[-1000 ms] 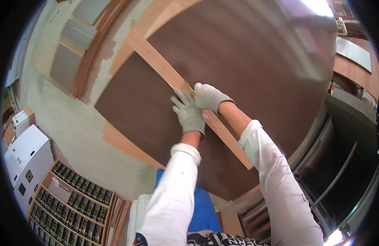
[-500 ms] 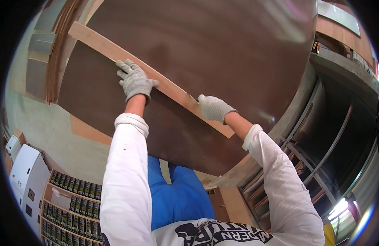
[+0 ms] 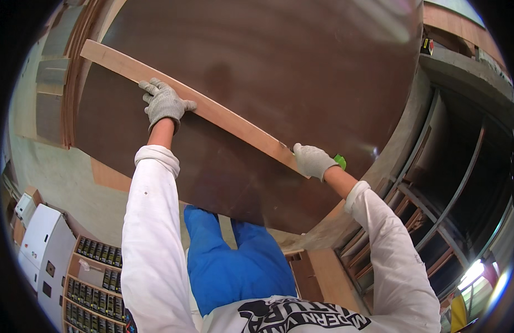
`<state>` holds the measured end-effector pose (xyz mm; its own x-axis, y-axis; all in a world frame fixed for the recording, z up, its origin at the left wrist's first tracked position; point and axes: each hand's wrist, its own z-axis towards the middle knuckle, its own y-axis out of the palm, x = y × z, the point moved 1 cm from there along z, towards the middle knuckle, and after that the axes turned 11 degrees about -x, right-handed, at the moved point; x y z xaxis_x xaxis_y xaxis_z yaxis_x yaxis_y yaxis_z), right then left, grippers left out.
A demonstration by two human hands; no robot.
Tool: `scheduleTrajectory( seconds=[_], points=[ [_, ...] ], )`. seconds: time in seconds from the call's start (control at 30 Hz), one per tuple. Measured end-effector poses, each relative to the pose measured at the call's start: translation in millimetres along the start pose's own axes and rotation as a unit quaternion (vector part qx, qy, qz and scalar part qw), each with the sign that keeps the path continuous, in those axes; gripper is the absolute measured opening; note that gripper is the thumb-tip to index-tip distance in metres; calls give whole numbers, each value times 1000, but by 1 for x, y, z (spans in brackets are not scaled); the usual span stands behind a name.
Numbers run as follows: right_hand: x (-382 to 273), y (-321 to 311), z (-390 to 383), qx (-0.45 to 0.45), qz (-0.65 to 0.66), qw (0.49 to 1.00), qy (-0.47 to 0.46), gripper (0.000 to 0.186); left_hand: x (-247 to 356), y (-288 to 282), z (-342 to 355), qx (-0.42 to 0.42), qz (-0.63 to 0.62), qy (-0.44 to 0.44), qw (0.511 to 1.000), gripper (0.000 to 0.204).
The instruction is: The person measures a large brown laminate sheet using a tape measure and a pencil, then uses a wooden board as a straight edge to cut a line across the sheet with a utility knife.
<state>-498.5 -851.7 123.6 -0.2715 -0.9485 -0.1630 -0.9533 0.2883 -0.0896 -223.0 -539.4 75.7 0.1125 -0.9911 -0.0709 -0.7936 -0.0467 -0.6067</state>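
Note:
A long, pale wooden strip (image 3: pixel 223 119) lies slantwise across a large dark brown sheet (image 3: pixel 257 66). My left hand (image 3: pixel 165 105), in a grey-white knit glove, presses on the strip's near edge left of its middle, its fingers spread open. The gloved right hand (image 3: pixel 314 161) is closed beside the strip's right end. Out of its fist pokes the green end of a utility knife (image 3: pixel 339 161); most of the knife is hidden by the glove. The blade cannot be seen.
Stacked brown boards (image 3: pixel 73 94) stand left of the sheet. Lower left are a white cabinet (image 3: pixel 40 238) and shelves (image 3: pixel 73 269) with several dark boxes. On the right, a concrete ledge (image 3: pixel 462 72) sits above a metal rack (image 3: pixel 445 205). A plywood piece (image 3: pixel 109 175) shows under the sheet.
My right hand has slid along the strip, rightward and nearer me, with the knife; its green end now shows. In the picture, the left hand and the strip's left end sit farther left and lower.

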Motion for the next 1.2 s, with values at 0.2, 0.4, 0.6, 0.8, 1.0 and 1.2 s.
scheduleTrajectory(
  seconds=[0.2,0.4,0.6,0.8,1.0,1.2],
  points=[
    [6,8,-2,37,14,999,-3,20,2,2,-1,1,-12,6,1000,147],
    [20,23,7,71,13,997,-38,21,0,3,0,-14,-8,7,1000,149],
    [20,19,8,44,15,999,-19,26,-3,5,3,-2,-5,12,1000,150],
    [30,31,-5,98,10,993,-65,25,-6,0,7,14,2,9,1000,148],
    [9,12,-30,144,114,980,-75,31,-9,-5,-11,50,53,23,997,147],
    [-59,-108,-48,53,-21,997,-49,40,0,-20,-15,22,19,19,999,143]
  ],
)
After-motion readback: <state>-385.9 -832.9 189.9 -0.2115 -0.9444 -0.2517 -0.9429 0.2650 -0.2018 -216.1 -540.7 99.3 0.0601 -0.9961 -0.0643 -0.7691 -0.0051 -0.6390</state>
